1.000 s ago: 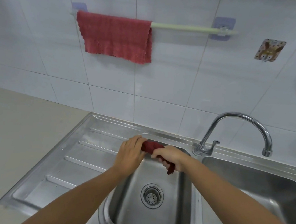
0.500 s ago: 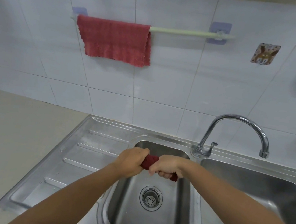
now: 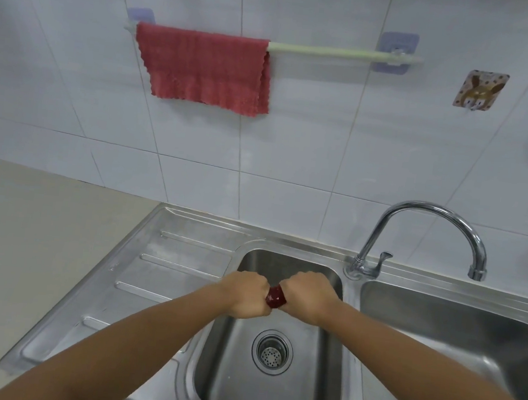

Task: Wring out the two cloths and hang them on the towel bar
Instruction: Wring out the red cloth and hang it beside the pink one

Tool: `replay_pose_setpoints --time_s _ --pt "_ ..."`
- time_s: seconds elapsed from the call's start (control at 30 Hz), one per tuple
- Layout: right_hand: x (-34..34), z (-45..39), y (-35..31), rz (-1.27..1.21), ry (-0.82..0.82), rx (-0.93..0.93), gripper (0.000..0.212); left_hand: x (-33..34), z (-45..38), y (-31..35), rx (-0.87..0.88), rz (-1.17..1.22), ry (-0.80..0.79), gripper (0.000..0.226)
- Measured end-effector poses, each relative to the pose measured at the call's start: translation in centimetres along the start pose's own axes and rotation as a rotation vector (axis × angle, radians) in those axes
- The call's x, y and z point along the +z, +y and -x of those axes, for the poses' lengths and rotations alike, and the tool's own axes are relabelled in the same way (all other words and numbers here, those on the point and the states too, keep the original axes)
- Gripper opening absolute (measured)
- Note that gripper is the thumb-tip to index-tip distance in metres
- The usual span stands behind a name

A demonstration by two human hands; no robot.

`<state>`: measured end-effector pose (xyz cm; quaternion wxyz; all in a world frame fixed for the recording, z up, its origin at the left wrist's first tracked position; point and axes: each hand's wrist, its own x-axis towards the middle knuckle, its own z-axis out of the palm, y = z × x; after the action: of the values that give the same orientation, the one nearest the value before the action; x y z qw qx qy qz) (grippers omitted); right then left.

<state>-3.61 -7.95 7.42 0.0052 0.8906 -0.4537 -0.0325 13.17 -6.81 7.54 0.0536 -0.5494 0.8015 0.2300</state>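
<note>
Head view: left hand (image 3: 248, 294) and right hand (image 3: 306, 297), each grip fisted tight on dark red cloth (image 3: 276, 296) over small sink basin (image 3: 328, 385). Second cloth (image 3: 205, 68) hangs on towel bar (image 3: 324, 51), left end. Faucet (image 3: 421, 236) right, clear of hands.

A dark red cloth (image 3: 276, 297) is sitting twisted tight, mostly hidden; a lighter red cloth (image 3: 204, 69) is hanging draped over the pale green towel bar (image 3: 324, 51). It is covering the bar's left half.

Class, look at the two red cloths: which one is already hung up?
The lighter red cloth, draped flat over the pale green towel bar. The darker red cloth is twisted between both hands above the small steel sink basin.
</note>
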Motion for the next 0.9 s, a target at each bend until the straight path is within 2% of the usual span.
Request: replay_pose_setpoints --time_s 0.2,0.3,0.37,0.47,0.53,0.6,0.7,0.77,0.83,0.9 --pt "1.3 -0.4 1.7 0.046 0.137 -0.100 0.019 1.7 0.0 0.8 -0.029 0.603 -0.053 0.032" --pt "1.9 -0.9 2.0 0.033 0.164 -0.103 0.017 2.2 -0.3 0.9 -0.065 0.723 -0.065 0.037" --pt "2.3 -1.1 2.2 0.028 0.203 -0.093 0.016 1.9 -0.6 0.9 -0.092 0.627 -0.033 0.031" --pt "2.9 -1.2 2.3 -0.029 0.287 -0.048 0.022 1.3 -1.1 0.3 -0.086 0.257 0.063 0.017" --pt "3.1 -1.3 2.1 -0.099 0.308 0.053 0.027 1.1 -1.5 -0.1 -0.092 0.080 0.170 0.017" --pt "3.2 -1.7 1.7 -0.163 0.273 0.196 0.029 1.1 -1.9 -0.4 -0.118 -0.004 0.288 0.021" --pt "3.4 -1.9 1.1 -0.257 0.190 0.345 0.021 1.3 -2.6 -0.8 -0.123 -0.125 0.393 0.025" --pt "3.4 -1.9 1.2 -0.206 0.144 0.353 0.013 1.5 -2.8 -0.8 -0.120 -0.194 0.406 0.032" --pt "3.4 -1.7 1.6 -0.120 0.119 0.307 0.015 1.6 -2.9 -0.5 -0.127 -0.241 0.386 0.041" --pt "3.4 -1.6 2.1 -0.054 0.099 0.249 0.016 1.5 -3.0 0.0 -0.138 -0.293 0.350 0.040"
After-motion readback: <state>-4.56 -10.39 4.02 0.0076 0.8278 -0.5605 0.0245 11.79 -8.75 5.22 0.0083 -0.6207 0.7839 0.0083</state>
